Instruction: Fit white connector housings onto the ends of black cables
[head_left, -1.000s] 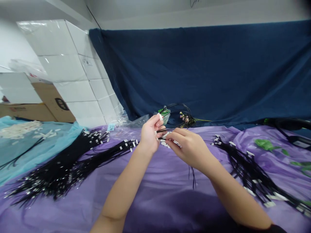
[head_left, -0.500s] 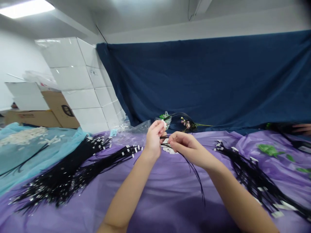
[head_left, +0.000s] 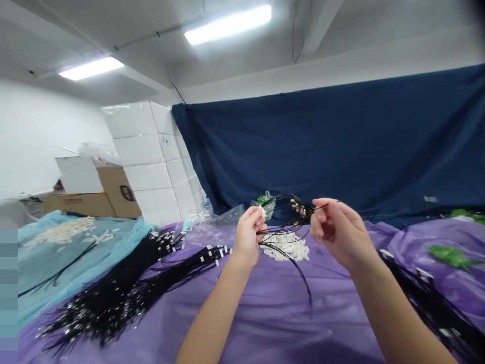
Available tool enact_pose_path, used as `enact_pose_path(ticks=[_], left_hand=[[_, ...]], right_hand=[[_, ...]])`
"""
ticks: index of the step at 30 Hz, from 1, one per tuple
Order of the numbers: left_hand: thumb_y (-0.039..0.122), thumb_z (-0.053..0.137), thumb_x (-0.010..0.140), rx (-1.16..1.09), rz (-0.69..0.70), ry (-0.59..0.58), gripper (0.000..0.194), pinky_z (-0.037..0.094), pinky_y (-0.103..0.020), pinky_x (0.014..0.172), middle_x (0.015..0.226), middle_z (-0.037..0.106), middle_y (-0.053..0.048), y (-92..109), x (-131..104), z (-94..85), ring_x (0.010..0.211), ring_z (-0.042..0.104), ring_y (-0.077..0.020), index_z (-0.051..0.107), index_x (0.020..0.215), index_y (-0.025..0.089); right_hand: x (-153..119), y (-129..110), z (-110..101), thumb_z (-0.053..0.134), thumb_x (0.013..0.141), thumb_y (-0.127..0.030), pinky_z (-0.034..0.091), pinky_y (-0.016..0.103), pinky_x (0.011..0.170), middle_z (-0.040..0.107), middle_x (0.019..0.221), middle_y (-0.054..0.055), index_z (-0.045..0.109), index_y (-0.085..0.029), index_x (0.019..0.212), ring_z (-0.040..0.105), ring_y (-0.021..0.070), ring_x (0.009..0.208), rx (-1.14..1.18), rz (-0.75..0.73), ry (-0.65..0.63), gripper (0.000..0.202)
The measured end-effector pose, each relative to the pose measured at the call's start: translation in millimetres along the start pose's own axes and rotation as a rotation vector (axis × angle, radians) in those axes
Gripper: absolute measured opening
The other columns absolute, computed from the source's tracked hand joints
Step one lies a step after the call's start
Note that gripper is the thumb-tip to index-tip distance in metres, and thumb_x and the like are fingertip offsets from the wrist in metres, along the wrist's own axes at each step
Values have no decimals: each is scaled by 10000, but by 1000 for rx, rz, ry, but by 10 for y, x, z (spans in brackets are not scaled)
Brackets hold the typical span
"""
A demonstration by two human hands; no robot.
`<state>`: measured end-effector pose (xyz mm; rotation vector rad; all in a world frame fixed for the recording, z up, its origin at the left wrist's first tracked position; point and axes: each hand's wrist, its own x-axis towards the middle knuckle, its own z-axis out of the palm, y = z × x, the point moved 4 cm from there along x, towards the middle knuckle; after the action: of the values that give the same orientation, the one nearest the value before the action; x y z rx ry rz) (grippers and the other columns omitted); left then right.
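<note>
My left hand (head_left: 249, 237) is closed around a small bunch of thin black cords (head_left: 290, 257), and a small white piece (head_left: 262, 211) shows at its fingertips. Some cords arch over to the right; others droop towards the purple cloth. Further right, my right hand (head_left: 339, 230) is pinched on what looks like one black cord, whose end sticks out past the fingers. Behind and below the cords lies a pile of small white pieces (head_left: 291, 246).
On the purple cloth (head_left: 261, 313), large bundles of white-tipped black cords (head_left: 109, 288) lie left, with another bundle (head_left: 428, 298) at right. White pieces (head_left: 62, 231) rest on the blue cloth. Plastic bags (head_left: 220, 220), a small flower sprig (head_left: 299, 208) and a dark blue curtain (head_left: 326, 141) stand behind.
My right hand has moved right and slightly up, away from my left hand, drawing a cord along. The camera view has tilted upwards, and the white pile shows more fully.
</note>
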<state>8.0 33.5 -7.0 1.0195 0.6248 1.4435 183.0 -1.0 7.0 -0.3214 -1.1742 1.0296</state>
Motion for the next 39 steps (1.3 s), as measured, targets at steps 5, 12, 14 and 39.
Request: enact_pose_path(ticks=[5, 12, 14, 39], left_hand=[[317, 698, 713, -6, -15, -4, 335, 116, -140, 372, 569, 275, 86, -25, -15, 36, 416, 204, -14, 395, 700, 177], [334, 685, 742, 69, 15, -78, 263, 132, -155, 363, 557, 299, 75, -67, -72, 153, 392, 245, -15, 496, 706, 155], [339, 677, 757, 89, 26, -104, 259, 126, -165, 364, 556, 299, 71, -69, -99, 178, 389, 256, -18, 502, 703, 156], [330, 651, 802, 115, 138, -261, 207, 149, -166, 350, 606, 390, 55, -65, -179, 226, 396, 287, -13, 540, 761, 160]], right_hand=[[-25, -342, -189, 540, 932, -396, 521, 246, 583, 480, 747, -24, 672, -299, 856, 557, 91, 642, -67, -332, 122, 180], [-137, -346, -131, 680, 829, -336, 325, 198, 369, 492, 565, -57, 697, -261, 955, 374, 61, 398, -306, -194, -18, 147], [-176, -301, -71, 698, 802, -263, 322, 213, 398, 566, 587, -26, 708, -205, 871, 412, 68, 431, -475, -177, -7, 91], [-289, -246, 217, 645, 772, -119, 353, 202, 502, 554, 553, -22, 691, -136, 682, 462, 58, 503, -1116, -487, -87, 103]])
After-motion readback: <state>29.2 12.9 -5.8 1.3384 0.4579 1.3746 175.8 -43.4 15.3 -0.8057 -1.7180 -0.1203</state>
